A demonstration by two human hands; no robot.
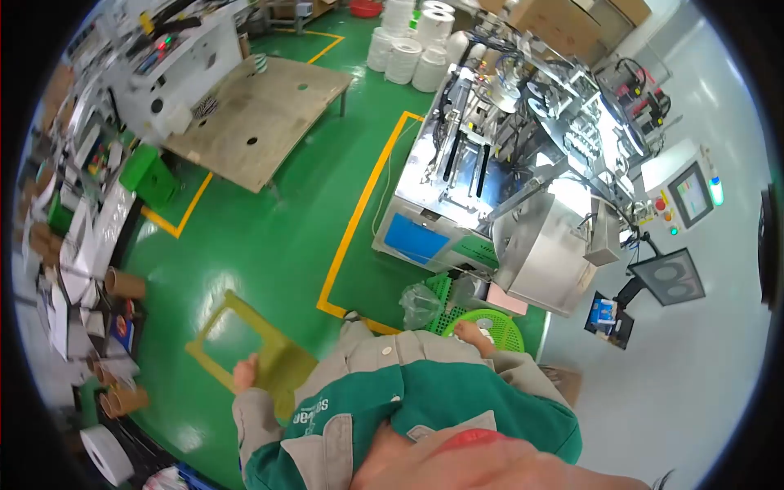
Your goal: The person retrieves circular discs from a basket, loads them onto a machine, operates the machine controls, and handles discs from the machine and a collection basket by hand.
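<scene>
My left hand [245, 373] is at the inner edge of a yellow-green frame [282, 363], which has a large rectangular opening and a solid panel. Its fingers look curled in against the frame. On the other side, my right hand [474, 335] is over a round green plastic basket [508, 330]. Small white pieces [487, 335] show beside that hand, inside the basket. The right fingers look bent, and whatever may be in them is hidden. A clear plastic bag [420, 306] lies left of the basket, against another green perforated crate [441, 289].
A metal assembly machine [490, 155] stands ahead on the right, with a control screen [691, 194] beside it. Yellow floor tape [357, 214] runs along its left. Further left are a low brown table [269, 114], a green bin [149, 175] and a cluttered workbench [82, 253]. White spools [403, 61] are stacked behind.
</scene>
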